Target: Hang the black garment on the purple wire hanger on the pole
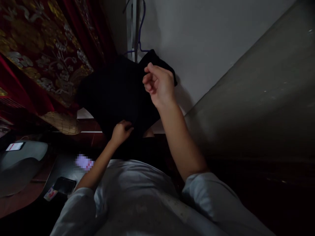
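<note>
A black garment (118, 91) hangs on a blue hanger (140, 36) against a white wall. My left hand (121, 131) grips the garment's lower edge, fingers closed on the cloth. Higher up, my right hand (158, 83) is at the garment's upper right part near the hanger, its fingers curled in a loose pinch; whether it holds cloth I cannot make out. Both forearms come out of light grey sleeves.
A red and gold embroidered cloth (41, 49) hangs at the left. Below it a dark surface bears a phone (64, 185), a small card and a grey padded object (22, 160). A grey slanted panel (258, 98) fills the right side.
</note>
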`<move>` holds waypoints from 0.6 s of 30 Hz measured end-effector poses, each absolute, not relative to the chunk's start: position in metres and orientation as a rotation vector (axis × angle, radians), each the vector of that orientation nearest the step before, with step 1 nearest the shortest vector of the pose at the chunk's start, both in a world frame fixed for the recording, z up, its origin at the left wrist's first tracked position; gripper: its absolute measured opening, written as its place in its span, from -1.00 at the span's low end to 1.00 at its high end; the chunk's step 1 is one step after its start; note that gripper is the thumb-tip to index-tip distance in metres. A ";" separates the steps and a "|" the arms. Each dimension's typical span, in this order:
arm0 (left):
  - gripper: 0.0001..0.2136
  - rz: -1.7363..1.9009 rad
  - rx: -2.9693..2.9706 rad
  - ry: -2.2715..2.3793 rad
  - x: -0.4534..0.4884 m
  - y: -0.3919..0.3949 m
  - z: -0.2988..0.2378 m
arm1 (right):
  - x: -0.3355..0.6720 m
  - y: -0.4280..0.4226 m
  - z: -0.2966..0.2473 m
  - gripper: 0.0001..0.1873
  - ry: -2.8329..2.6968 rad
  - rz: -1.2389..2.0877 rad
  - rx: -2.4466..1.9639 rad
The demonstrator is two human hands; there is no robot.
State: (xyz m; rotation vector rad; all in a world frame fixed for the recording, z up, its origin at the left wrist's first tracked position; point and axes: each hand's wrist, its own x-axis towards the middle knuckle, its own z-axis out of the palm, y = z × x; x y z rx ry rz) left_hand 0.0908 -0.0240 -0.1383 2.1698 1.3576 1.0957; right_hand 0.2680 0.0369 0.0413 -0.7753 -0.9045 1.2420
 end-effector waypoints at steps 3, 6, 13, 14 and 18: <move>-0.68 1.438 2.270 1.087 0.099 -0.013 -0.066 | 0.261 0.025 0.031 -0.62 -0.984 1.205 -0.748; -0.63 1.719 2.340 0.935 0.114 0.002 0.007 | 0.260 0.015 0.035 -0.71 -1.064 1.123 -0.684; -0.93 1.722 2.429 1.016 0.141 0.014 0.057 | 0.265 0.026 0.026 -0.70 -1.206 0.778 -0.614; -0.93 1.802 2.426 0.996 0.141 0.011 0.060 | 0.266 0.032 0.014 -0.70 -1.208 0.755 -0.663; -0.92 2.309 2.027 1.001 0.110 0.008 0.066 | 0.267 0.035 -0.044 -0.64 -1.195 0.852 -0.864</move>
